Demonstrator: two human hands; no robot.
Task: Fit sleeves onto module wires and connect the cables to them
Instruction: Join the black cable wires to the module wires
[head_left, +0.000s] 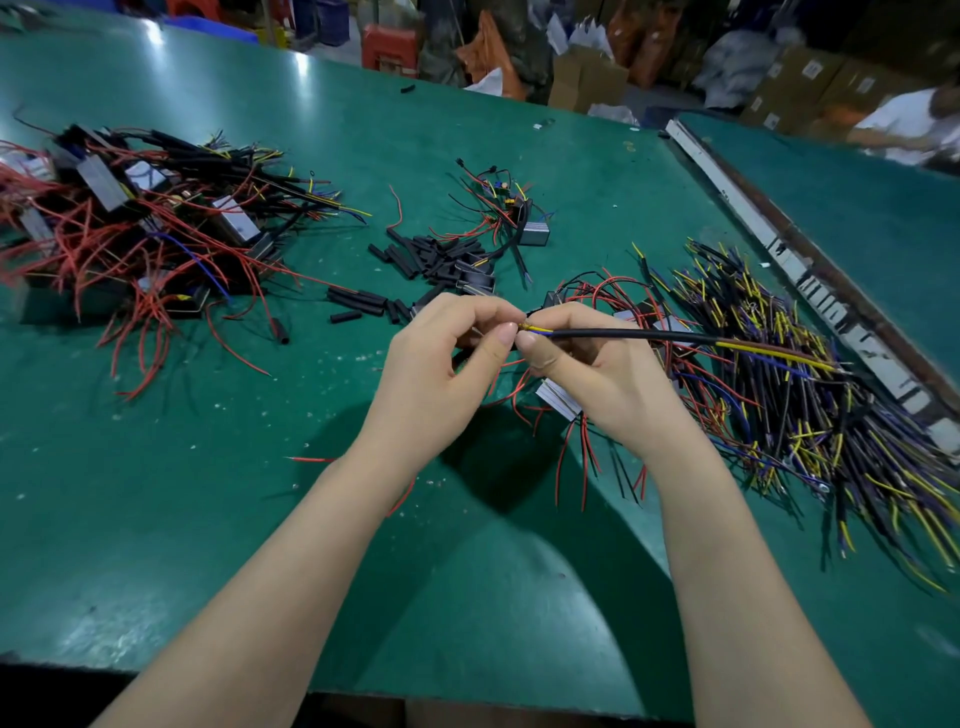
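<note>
Two hands meet over the green table (208, 493): left hand (441, 358) and right hand (587, 374) pinch one black cable (649, 335) at its yellow and blue wire ends; sleeves (431, 260) lie loose behind, too many to count.

Two bare forearms rise from the bottom of the view, ending in the left hand (441, 364) and the right hand (587, 374). No sleeves cover the arms as far as they show, and neither wrist carries a watch, strap or bracelet. No gloves or rings are worn. The visible thumbnails are short, plain and unpainted. The rest of the person's body lies outside the view.
</note>
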